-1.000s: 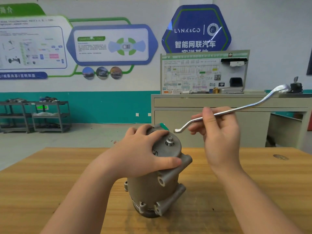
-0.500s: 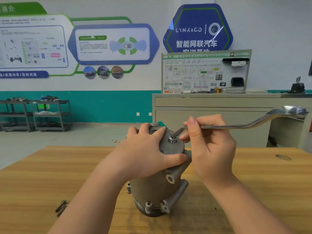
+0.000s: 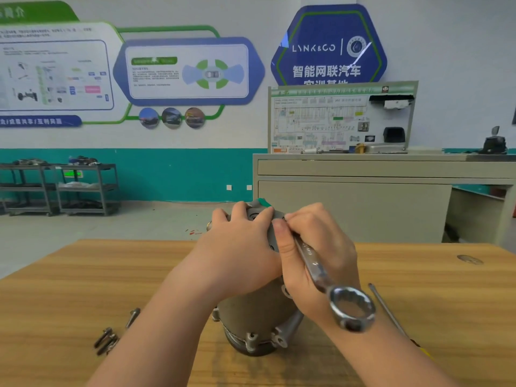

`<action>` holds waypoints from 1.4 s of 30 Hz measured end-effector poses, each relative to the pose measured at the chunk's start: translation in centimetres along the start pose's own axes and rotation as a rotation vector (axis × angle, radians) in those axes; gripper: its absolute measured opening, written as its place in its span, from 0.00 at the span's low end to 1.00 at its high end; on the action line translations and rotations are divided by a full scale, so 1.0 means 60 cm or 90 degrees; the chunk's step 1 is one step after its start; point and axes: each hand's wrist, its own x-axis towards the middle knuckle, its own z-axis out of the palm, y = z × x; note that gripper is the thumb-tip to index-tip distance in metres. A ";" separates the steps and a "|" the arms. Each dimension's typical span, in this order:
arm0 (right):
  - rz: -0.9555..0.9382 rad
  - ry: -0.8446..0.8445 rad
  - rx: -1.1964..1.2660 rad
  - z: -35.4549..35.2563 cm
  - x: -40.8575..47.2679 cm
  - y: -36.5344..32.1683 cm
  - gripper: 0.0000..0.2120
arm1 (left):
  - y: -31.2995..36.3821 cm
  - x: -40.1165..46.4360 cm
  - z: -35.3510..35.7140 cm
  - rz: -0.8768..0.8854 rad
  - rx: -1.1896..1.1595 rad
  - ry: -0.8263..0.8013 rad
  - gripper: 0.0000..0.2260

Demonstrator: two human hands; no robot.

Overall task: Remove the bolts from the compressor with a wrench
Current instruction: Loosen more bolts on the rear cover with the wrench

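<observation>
A grey metal compressor (image 3: pixel 255 317) stands upright on the wooden table (image 3: pixel 418 317). My left hand (image 3: pixel 240 252) presses down on its top and covers most of the end plate. My right hand (image 3: pixel 318 252) grips the shaft of a silver ring wrench (image 3: pixel 332 286). The wrench's far end sits on the compressor's top, hidden by my fingers. Its free ring end (image 3: pixel 351 308) points back toward me over my right wrist. The bolt under the wrench is hidden.
Several removed bolts (image 3: pixel 111 335) lie on the table to the left of the compressor. A thin metal rod with a yellow handle (image 3: pixel 391 317) lies to the right. Behind the table stand a beige cabinet (image 3: pixel 363 196) and dark shelf racks (image 3: pixel 55 188).
The wrench came down onto the compressor's top, then its handle swung from pointing right around toward me. My left hand stayed on the compressor. The view has tilted down.
</observation>
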 end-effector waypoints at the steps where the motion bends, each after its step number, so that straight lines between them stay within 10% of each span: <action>1: -0.010 -0.009 0.000 0.001 0.000 0.000 0.14 | 0.000 0.001 0.001 0.005 0.004 0.008 0.36; 7: 0.132 0.059 0.170 0.002 -0.013 0.005 0.06 | -0.004 -0.002 -0.010 -0.004 -0.047 -0.039 0.44; 13: 0.628 0.313 0.508 -0.002 0.013 0.015 0.05 | -0.033 0.005 -0.026 0.097 -0.097 -0.083 0.45; 19: 0.918 0.009 0.744 -0.039 0.057 0.071 0.08 | -0.052 0.006 -0.036 0.170 -0.161 -0.086 0.42; 26: 0.750 0.193 0.685 -0.032 0.053 0.069 0.10 | -0.045 0.007 -0.033 0.146 -0.156 -0.094 0.45; 42: 0.201 0.037 0.232 -0.020 0.018 0.037 0.11 | -0.013 0.003 -0.016 0.043 -0.060 -0.058 0.43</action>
